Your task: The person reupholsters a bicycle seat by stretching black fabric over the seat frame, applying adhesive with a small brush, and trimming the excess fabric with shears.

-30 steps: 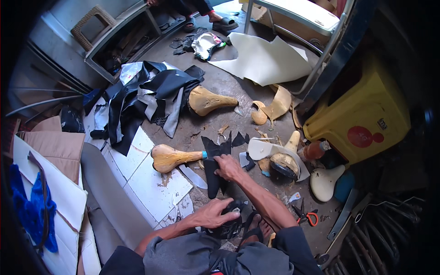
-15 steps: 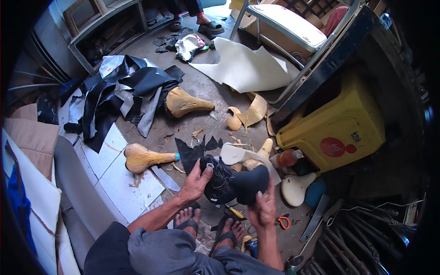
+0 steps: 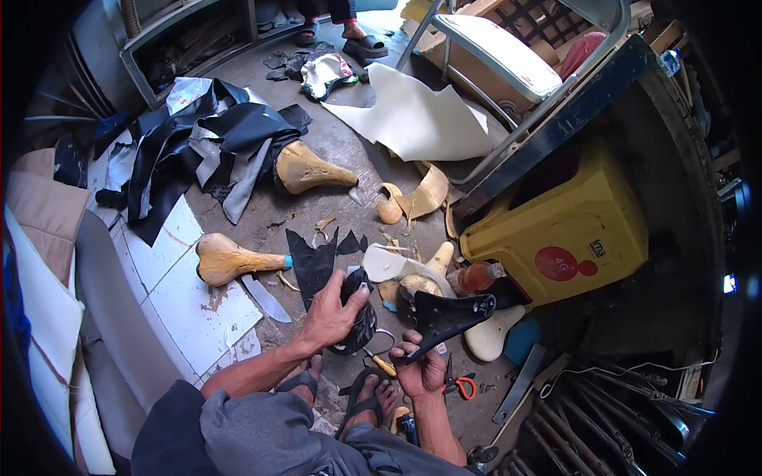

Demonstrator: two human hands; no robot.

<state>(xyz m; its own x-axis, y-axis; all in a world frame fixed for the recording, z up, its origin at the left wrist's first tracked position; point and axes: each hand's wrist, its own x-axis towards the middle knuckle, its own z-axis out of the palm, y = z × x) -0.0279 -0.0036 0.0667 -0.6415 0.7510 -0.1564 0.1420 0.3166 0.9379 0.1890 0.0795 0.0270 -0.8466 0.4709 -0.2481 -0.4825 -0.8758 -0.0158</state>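
My left hand (image 3: 329, 313) is closed on a crumpled black piece (image 3: 357, 329), which looks like a cover; its exact kind is hard to make out. To its right, my right hand (image 3: 421, 369) grips a smooth black bike saddle shell (image 3: 452, 317) by its narrow end, tilted with its wide end up and to the right. A gap shows between the two black things. Below them lie a yellow-handled tool (image 3: 383, 365) and orange-handled scissors (image 3: 463, 386). Just beyond my left hand is a black cut scrap (image 3: 312, 266).
Tan saddle foams (image 3: 226, 258) lie about the floor, one beside a knife blade (image 3: 266, 300). Black sheet material (image 3: 214, 143) is heaped at far left. A yellow plastic stool (image 3: 571, 230) lies at right, above several dark metal rods (image 3: 595, 420). A person's feet (image 3: 357, 40) show at the back.
The saddle shell has turned in my right hand, its wide end swinging up and right, away from the crumpled black piece. My right hand has moved lower and left; the view has shifted slightly.
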